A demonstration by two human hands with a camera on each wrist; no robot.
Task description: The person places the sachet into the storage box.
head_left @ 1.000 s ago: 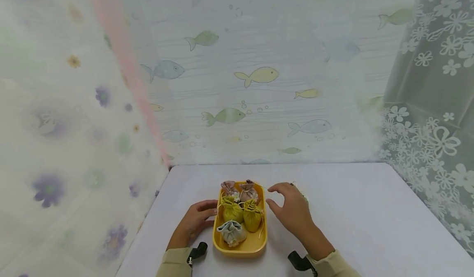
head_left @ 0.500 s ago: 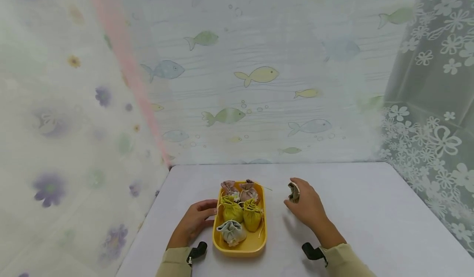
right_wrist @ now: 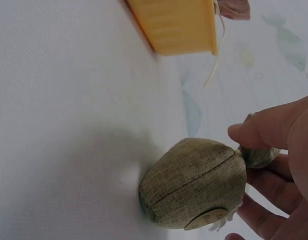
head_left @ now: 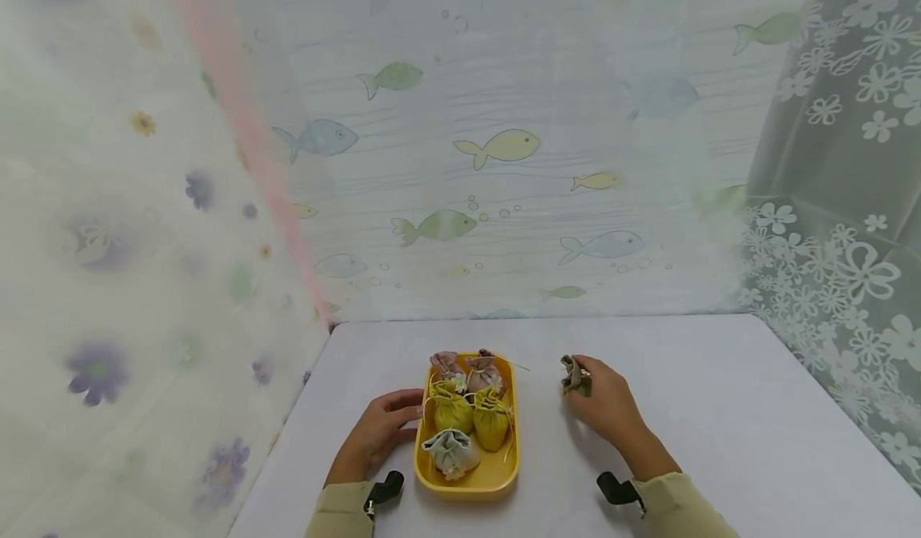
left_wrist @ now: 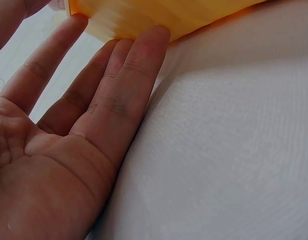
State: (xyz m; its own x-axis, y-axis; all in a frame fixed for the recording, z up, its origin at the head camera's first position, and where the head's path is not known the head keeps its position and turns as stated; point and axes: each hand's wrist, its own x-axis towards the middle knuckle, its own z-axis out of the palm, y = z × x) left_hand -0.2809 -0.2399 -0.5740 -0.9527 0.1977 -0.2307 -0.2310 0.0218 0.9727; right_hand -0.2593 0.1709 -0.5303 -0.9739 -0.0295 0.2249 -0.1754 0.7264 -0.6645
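In the right wrist view, an olive-green drawstring pouch [right_wrist: 193,182] with a small round tag stands near the white tabletop. Thumb and fingers of my right hand [head_left: 612,406] pinch it by its gathered neck, to the right of the yellow tray [head_left: 496,478]. My left hand [head_left: 377,430] rests at the tray's left side, its extended fingertips touching the outer wall. Inside the tray sit two yellow-green pouches [head_left: 453,414], two dusty-pink pouches [head_left: 482,374] at the far end and one pale grey-green pouch [head_left: 453,454] at the near end.
All this is on a white table [head_left: 691,410]. A fish-printed curtain [head_left: 504,226] hangs behind the far edge, with flowered sheets at left and right. A thin cord [right_wrist: 216,65] from a pink pouch dangles over the tray's rim.
My right hand has moved from beside the tray's rim to the right and now pinches the olive-green pouch, which shows more clearly. The left hand and tray have stayed in place.
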